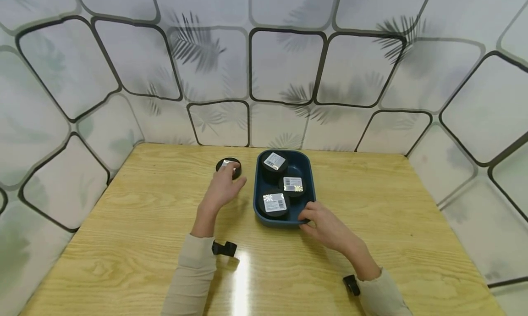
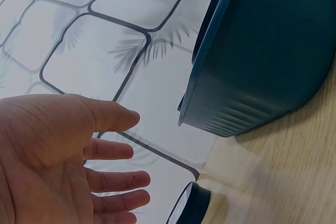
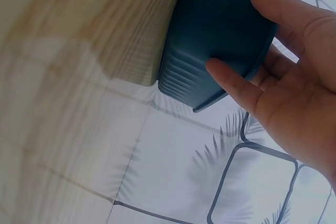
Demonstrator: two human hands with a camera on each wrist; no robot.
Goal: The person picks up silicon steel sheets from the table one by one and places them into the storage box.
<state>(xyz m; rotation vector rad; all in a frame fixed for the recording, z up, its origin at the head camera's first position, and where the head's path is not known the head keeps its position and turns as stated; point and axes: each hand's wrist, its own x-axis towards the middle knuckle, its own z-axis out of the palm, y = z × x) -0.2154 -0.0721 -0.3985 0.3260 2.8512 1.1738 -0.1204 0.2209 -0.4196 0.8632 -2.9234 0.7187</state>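
In the head view, a blue plastic bin (image 1: 312,187) stands on the table with 3 black round tubs inside, each with a white label on top: one at the back (image 1: 271,174), one in the middle (image 1: 284,193) and one in front (image 1: 266,212). My right hand (image 1: 327,226) grips the bin's near right corner, thumb on the outer wall and some fingers over the rim. Left of the bin sits another black round tub (image 1: 236,173). Above it my left hand (image 1: 220,187) reaches with straight, spread fingers; the left wrist view shows nothing in them.
The wooden table (image 1: 144,215) runs back to a patterned cloth wall (image 1: 284,68), which also rises on both sides. Black straps with small mounts (image 1: 224,248) sit at both wrists.
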